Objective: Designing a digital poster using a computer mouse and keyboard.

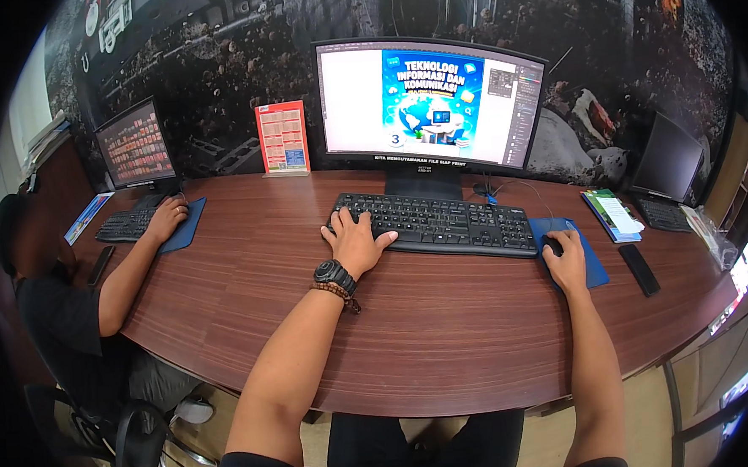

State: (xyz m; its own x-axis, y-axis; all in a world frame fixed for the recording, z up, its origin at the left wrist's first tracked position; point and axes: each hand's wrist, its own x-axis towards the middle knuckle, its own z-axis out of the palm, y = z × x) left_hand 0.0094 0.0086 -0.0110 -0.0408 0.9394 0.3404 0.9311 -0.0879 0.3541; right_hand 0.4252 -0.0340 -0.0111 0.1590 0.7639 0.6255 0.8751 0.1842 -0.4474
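My left hand [358,244] rests on the left end of a black keyboard [441,223], its fingers spread over the keys and the thumb stretched toward the lower row. A black watch [334,275] and a beaded bracelet [341,293] circle that wrist. To the right of the keyboard, my right hand [567,262] is curled over a dark computer mouse [553,245], mostly covered by the palm and fingers. Under the mouse lies a blue mouse pad [594,264]. Behind the keyboard a wide monitor [350,99] shows a blue poster design in editing software.
A co-worker [65,309] sits at left, a hand [168,215] on a mouse before another monitor [135,144]. A red-edged calendar [283,137] stands on the brown desk [447,331]. At right are a phone [639,270], booklets [613,215] and a dark screen [666,159].
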